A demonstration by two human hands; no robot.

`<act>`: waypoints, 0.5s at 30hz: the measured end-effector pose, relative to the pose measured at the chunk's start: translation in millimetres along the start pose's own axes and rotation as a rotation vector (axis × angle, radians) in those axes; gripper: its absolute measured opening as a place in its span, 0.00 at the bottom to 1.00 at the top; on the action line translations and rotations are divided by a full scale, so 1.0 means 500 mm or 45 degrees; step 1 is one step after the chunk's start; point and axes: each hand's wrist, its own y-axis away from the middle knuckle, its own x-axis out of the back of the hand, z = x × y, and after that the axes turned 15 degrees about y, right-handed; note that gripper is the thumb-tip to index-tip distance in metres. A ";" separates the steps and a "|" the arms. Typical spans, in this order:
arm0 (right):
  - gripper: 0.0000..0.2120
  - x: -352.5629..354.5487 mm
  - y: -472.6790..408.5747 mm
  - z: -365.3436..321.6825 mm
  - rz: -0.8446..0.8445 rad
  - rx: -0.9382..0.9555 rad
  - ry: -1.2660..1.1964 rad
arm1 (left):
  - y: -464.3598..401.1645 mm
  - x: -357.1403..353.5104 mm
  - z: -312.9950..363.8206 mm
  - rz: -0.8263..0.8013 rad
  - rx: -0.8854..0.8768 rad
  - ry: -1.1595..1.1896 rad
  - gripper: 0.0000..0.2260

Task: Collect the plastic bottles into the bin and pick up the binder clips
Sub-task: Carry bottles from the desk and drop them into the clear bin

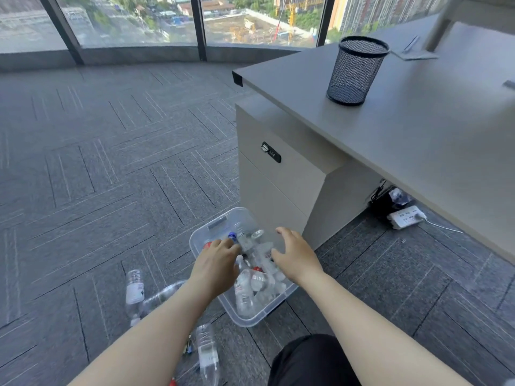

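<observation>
Both hands reach over a clear bin of plastic bottles on the carpet.

The left hand [216,259] hangs over the bin's [252,320] left side, its fingers [230,245] curled down among the bottles [252,285]; whether they grip one is hidden. The right hand [295,253] hovers above the right rim, fingers loosely spread, holding nothing. The bin is heaped with crumpled clear bottles, one with a blue cap [232,235]. Three more bottles [133,291] lie on the carpet [97,162] by the left forearm, partly covered by it. Small coloured bits [188,348], possibly binder clips, sit blurred beside it. A mesh cup [355,71] stands on the counter [418,129].
</observation>
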 end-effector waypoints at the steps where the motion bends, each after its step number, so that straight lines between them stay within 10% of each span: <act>1: 0.26 0.010 0.011 -0.004 0.012 0.001 0.002 | 0.005 0.008 0.009 0.012 -0.014 0.001 0.13; 15: 0.18 0.098 0.239 -0.059 0.237 0.280 0.404 | 0.193 0.123 0.142 0.132 0.026 -0.163 0.17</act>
